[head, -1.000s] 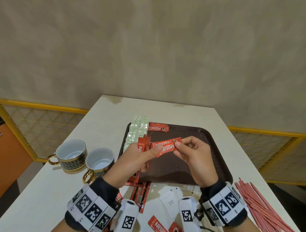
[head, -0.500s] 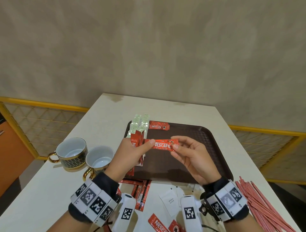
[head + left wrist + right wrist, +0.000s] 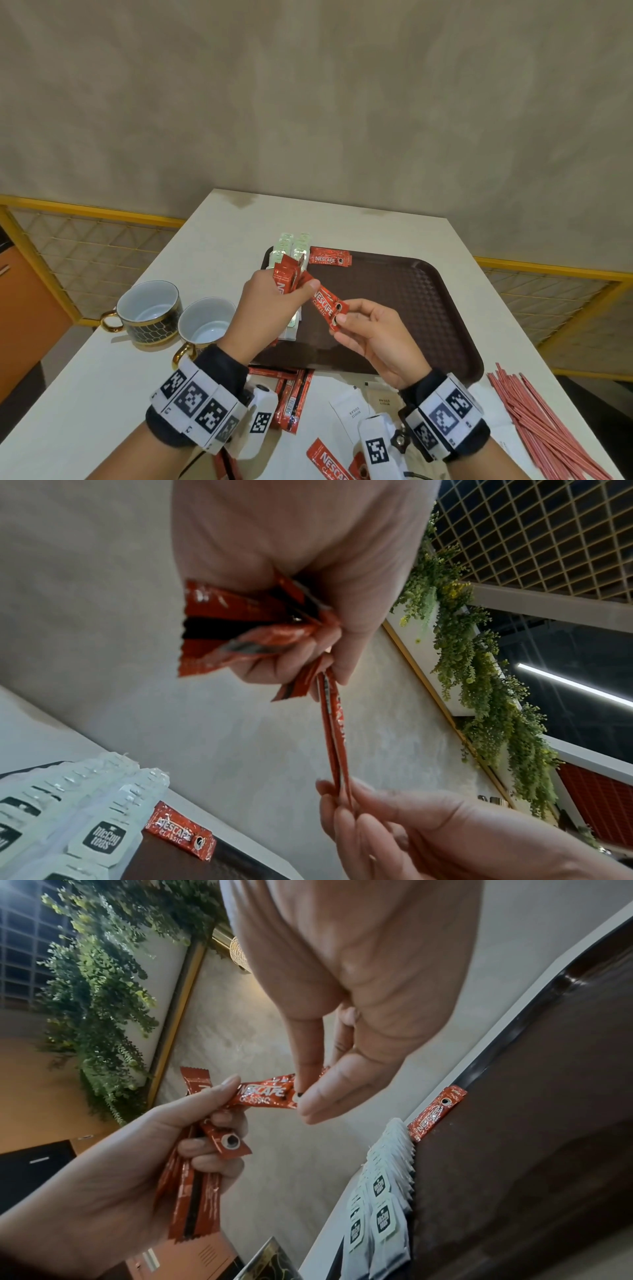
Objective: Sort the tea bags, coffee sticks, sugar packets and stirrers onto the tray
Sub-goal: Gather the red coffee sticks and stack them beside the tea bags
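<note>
Head view first: my left hand (image 3: 270, 308) curls round a bundle of coffee sticks (image 3: 286, 279) while its thumb and forefinger also pinch the upper end of one single coffee stick (image 3: 327, 306). My right hand (image 3: 373, 337) pinches that stick's lower end between thumb and fingertips, the other fingers loosely bent. Both hover over the brown tray (image 3: 428, 308). On the tray's far left corner lie rows of tea bags (image 3: 291, 245), and just beside them one placed coffee stick (image 3: 330, 257). On the tabletop (image 3: 102, 394) near me lie loose coffee sticks (image 3: 294, 397), sugar packets (image 3: 351, 409) and, at my right, a heap of stirrers (image 3: 548, 421). Two cups (image 3: 150, 310) stand left of the tray.

Left wrist view: the left hand (image 3: 308, 561) grips the bundle (image 3: 236, 626); the shared stick (image 3: 334, 729) shows edge-on, running down to the right hand (image 3: 428, 831). The tea bags (image 3: 85, 818) sit below.

Right wrist view: the right hand (image 3: 359, 974) nips the printed stick (image 3: 265, 1095) by its end; the left hand (image 3: 113, 1164) keeps the rest (image 3: 195, 1199) clenched. The tray (image 3: 548, 1123) fills the right side.
</note>
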Tool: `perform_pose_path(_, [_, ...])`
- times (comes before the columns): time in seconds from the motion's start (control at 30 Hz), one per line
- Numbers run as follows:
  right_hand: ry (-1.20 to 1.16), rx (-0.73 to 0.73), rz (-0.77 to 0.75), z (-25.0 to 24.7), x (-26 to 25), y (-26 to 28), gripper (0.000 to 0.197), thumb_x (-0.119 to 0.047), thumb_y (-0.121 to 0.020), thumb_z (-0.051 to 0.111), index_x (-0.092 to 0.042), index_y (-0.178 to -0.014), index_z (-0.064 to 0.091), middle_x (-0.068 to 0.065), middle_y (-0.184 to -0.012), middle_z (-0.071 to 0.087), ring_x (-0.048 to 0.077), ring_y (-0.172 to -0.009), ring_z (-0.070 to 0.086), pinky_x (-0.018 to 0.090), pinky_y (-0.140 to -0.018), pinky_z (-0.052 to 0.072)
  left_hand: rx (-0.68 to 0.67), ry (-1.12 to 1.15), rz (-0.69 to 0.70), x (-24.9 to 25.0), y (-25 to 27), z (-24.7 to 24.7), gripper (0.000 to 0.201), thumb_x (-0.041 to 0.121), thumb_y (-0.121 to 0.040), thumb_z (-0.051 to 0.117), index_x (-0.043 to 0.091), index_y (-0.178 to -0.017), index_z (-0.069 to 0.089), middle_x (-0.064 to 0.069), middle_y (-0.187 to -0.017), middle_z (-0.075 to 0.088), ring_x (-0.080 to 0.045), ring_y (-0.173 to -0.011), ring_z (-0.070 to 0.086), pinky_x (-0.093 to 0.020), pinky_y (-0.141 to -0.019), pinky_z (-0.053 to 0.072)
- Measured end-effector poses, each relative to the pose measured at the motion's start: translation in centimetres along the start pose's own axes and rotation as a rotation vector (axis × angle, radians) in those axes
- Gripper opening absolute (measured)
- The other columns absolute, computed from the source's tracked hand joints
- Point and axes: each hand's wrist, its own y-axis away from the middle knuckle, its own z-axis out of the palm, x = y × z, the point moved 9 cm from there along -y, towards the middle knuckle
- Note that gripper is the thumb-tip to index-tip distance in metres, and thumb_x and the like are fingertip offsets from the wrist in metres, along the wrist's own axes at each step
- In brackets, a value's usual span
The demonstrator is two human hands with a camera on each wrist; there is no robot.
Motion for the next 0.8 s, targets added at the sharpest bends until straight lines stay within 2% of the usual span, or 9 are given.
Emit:
perform_pose_path(0.1, [0.002, -0.013, -0.007, 0.2, 0.0, 0.0, 0.028, -0.003, -0.086, 0.067, -0.003, -0.113, 0.063, 0.016, -0.104, 0.070, 0.023, -0.092, 0.071, 0.023, -0.071, 0.059, 0.012, 0.016, -0.019, -0.4, -0.1, -0.2, 0.019, 0.037, -0.088, 0.067, 0.020, -0.096, 0.070, -0.004, -0.090, 0.072, -0.014, -0.086, 0.069, -0.034, -0.084, 0.056])
perform_pose_path(0.23, [0.030, -0.018, -0.028, 0.3, -0.1, -0.1, 0.029, -0.001, -0.083, 0.069, 0.000, -0.112, 0.063, 0.017, -0.095, 0.066, 0.022, -0.086, 0.070, 0.025, -0.073, 0.059, 0.014, 0.030, -0.035, -0.9, -0.2, -0.2, 0.025, 0.036, -0.089, 0.065, 0.014, -0.101, 0.069, -0.009, -0.092, 0.072, -0.018, -0.087, 0.070, -0.039, -0.084, 0.056])
perform_pose_path(0.33, [0.042, 0.002, -0.064, -0.1, -0.7, -0.1, 0.024, -0.002, -0.085, 0.067, 0.003, -0.109, 0.064, 0.016, -0.092, 0.068, 0.020, -0.079, 0.068, 0.022, -0.067, 0.059, 0.007, 0.044, -0.060, -1.4, -0.2, -0.3, 0.026, 0.036, -0.090, 0.064, 0.014, -0.103, 0.070, -0.008, -0.094, 0.072, -0.019, -0.090, 0.069, -0.035, -0.082, 0.055])
perform_pose_path(0.5, [0.026, 0.031, -0.126, -0.8, -1.9, -0.3, 0.024, -0.005, -0.088, 0.065, 0.006, -0.109, 0.062, 0.018, -0.089, 0.069, 0.019, -0.074, 0.067, 0.021, -0.064, 0.058, -0.020, 0.045, -0.082, -2.2, -0.1, -0.3, 0.017, 0.036, -0.090, 0.064, 0.025, -0.102, 0.069, -0.002, -0.099, 0.073, -0.015, -0.093, 0.069, -0.034, -0.087, 0.055])
perform_pose_path(0.63, [0.038, 0.046, -0.145, -0.9, -2.1, -0.3, 0.022, -0.003, -0.088, 0.064, 0.008, -0.106, 0.063, 0.018, -0.086, 0.069, 0.018, -0.072, 0.067, 0.020, -0.062, 0.057, -0.008, 0.030, -0.082, -2.5, -0.2, -0.3, 0.018, 0.035, -0.091, 0.064, 0.025, -0.105, 0.069, 0.001, -0.096, 0.073, -0.014, -0.091, 0.068, -0.029, -0.080, 0.055])
perform_pose_path(0.73, [0.071, 0.045, -0.127, -0.8, -2.1, -0.4, 0.020, -0.003, -0.088, 0.065, 0.006, -0.105, 0.064, 0.018, -0.088, 0.071, 0.019, -0.074, 0.068, 0.021, -0.064, 0.058, 0.010, 0.030, -0.087, -2.8, -0.3, -0.4, 0.021, 0.033, -0.091, 0.064, 0.023, -0.109, 0.068, 0.002, -0.097, 0.072, -0.012, -0.091, 0.068, -0.029, -0.080, 0.055])
perform_pose_path(0.8, [0.149, 0.059, -0.118, -0.9, -2.2, -0.6, 0.017, -0.005, -0.087, 0.067, 0.001, -0.103, 0.066, 0.017, -0.094, 0.072, 0.022, -0.082, 0.071, 0.024, -0.069, 0.059, 0.026, 0.026, -0.089, -2.9, -0.4, -0.4, 0.021, 0.033, -0.091, 0.064, 0.022, -0.109, 0.067, 0.002, -0.097, 0.072, -0.012, -0.091, 0.067, -0.028, -0.079, 0.055])
